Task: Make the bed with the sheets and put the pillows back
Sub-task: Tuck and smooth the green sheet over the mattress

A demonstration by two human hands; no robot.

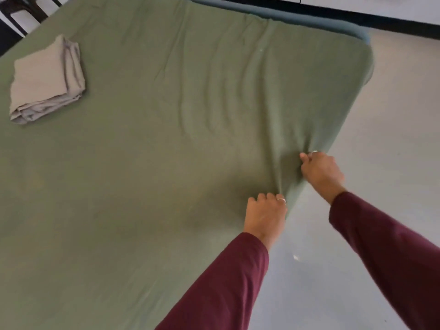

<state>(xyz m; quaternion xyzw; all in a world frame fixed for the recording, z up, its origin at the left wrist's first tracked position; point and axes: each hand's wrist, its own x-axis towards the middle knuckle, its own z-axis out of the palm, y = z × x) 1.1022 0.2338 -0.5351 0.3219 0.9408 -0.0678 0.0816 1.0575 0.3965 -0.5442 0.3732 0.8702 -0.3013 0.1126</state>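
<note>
Both hands — left hand (265, 214) and right hand (320, 171) — grip the green sheet (154, 144) with curled fingers at the bed's right edge; folded beige linen (46, 79) lies upper left.

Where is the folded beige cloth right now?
In the head view the folded beige cloth lies at the upper left, on top of the green sheet, far from both hands, which grip the sheet's right edge.
</note>
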